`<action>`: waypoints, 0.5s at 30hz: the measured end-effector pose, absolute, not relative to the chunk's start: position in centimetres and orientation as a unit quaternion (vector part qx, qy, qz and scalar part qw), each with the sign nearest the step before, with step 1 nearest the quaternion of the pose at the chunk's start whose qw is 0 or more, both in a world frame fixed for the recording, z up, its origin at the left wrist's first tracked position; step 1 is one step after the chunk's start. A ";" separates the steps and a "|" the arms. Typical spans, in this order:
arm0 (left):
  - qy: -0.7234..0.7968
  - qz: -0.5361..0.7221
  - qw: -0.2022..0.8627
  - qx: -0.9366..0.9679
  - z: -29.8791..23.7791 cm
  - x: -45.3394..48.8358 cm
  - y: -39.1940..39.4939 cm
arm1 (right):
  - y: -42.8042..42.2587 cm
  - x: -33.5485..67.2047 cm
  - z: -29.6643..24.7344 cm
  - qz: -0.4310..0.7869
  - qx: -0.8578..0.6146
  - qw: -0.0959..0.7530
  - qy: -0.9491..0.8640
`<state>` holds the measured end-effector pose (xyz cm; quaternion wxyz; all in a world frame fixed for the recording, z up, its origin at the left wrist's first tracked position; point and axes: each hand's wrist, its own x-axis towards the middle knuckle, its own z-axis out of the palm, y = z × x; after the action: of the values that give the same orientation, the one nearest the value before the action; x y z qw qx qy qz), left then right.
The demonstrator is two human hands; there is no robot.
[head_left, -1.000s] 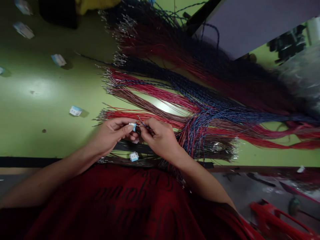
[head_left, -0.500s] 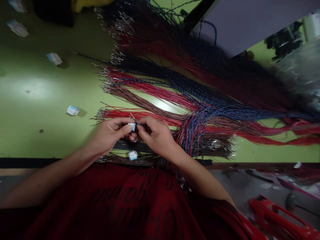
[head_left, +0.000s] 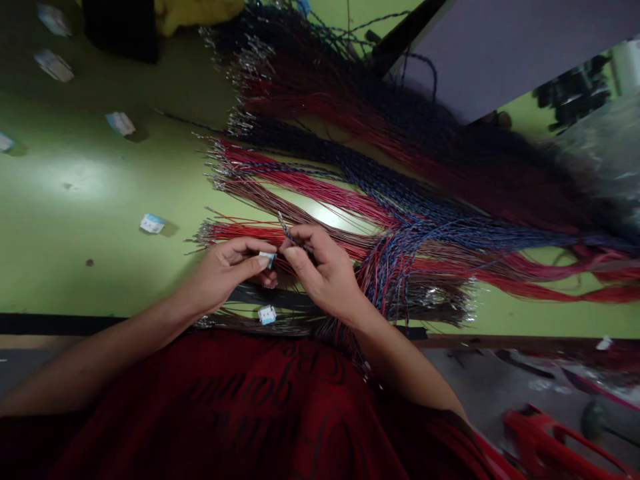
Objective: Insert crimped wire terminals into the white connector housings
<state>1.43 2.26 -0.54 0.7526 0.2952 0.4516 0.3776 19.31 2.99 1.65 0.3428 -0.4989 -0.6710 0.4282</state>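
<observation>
Between the thumb and fingers of my left hand (head_left: 233,270) is a small white-and-blue connector housing (head_left: 267,258). My right hand (head_left: 323,267) pinches a dark twisted wire (head_left: 285,228) just to the right of it, and the wire's bare metal tip points up and away from the housing. Under and behind my hands lie red wires (head_left: 237,231) with crimped metal ends. A second white-and-blue housing (head_left: 267,315) rests close to the table's front edge, below my hands. Blue-black twisted wires (head_left: 390,257) bend down beside my right wrist.
More wire bundles (head_left: 320,190) in pink, brown and blue stretch rightward across the green table (head_left: 100,267). Several loose housings (head_left: 153,223) are scattered on the left. A grey panel (head_left: 490,53) stands at the back right, near a clear plastic bag (head_left: 600,147). A red plastic chair (head_left: 555,440) is at lower right.
My right hand has drawn slightly away from the housing, and the twisted wire's tip now stands up clear of it. My left hand keeps its hold. The whole view has shifted a little.
</observation>
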 end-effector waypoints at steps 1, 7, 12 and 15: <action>0.452 0.373 0.752 0.301 -0.5 1.4 2.2 | 3.0 19.4 1.9 0.433 -0.494 0.352 -0.666; 0.477 0.387 0.736 0.285 -0.4 1.4 2.2 | 2.6 19.8 1.6 0.402 -0.537 0.323 -0.668; 0.489 0.372 0.737 0.281 -0.2 1.5 2.3 | 1.9 20.2 1.0 0.324 -0.558 0.305 -0.700; 0.495 0.349 0.747 0.274 0.1 1.6 2.4 | 1.7 20.0 0.8 0.251 -0.556 0.298 -0.734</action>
<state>1.57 2.44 0.12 0.7468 0.2745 0.4951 0.3490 20.05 1.74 0.81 0.2981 -0.5558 -0.7344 0.2508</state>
